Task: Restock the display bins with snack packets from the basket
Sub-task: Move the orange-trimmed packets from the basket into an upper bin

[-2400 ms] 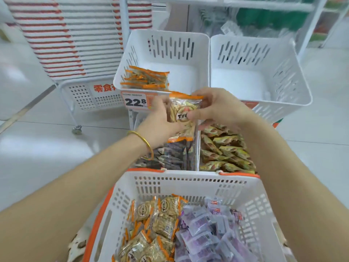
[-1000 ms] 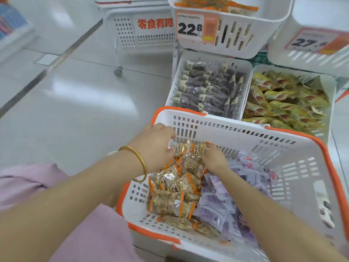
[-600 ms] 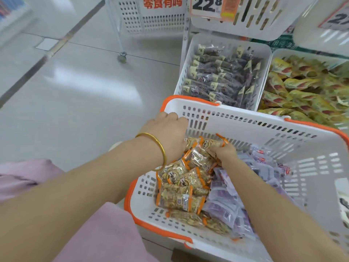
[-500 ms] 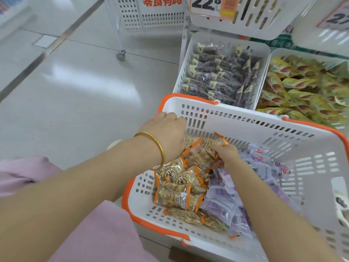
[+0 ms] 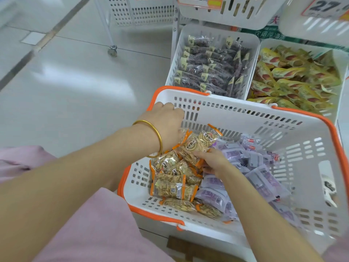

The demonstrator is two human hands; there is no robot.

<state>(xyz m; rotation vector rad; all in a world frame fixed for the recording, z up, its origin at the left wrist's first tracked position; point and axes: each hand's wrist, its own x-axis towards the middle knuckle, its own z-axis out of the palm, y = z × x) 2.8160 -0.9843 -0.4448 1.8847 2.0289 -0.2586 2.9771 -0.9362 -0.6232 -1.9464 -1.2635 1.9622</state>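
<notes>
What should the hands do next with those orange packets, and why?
Probably lift the bunch up out of the basket. The right hand pinches one orange-edged packet, the left hand rests on others beside it, its grip hidden, and both are low inside the basket. The lower bins hold dark packets and yellow packets, a different kind.

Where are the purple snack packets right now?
In the head view, the purple packets lie in the right half of the basket, beside the orange-edged packets and right of the right hand.

Glossy pale floor (image 5: 75, 82); caster wheel (image 5: 112, 52) under white perforated cart (image 5: 143, 12); pink garment (image 5: 98, 224) lower left.
</notes>
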